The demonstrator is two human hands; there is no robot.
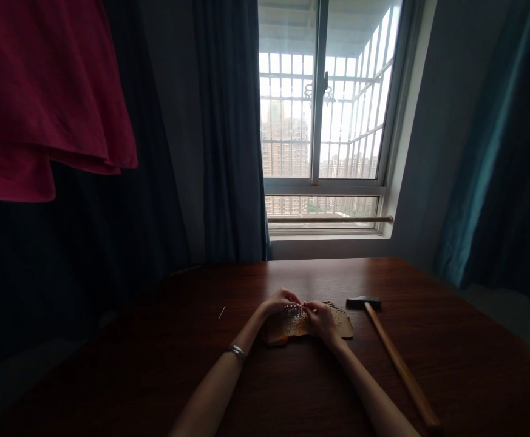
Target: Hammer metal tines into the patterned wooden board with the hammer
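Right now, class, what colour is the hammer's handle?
The hammer's handle is orange-brown; it shows best in the head view, the only one here.

Home-like room, blue curtain, barred window, wooden table, apartment towers outside

Left hand; right hand close beside

Room at the sides, crowding in the centre.
I could pass over the dark red-brown wooden tabletop at far right, or left of centre past a thin, pale, needle-like rod. Mid-frame, the left hand and right hand block access to the flat, tan, dotted piece; a black-headed, long-handled wooden hammer slants across the lower right.
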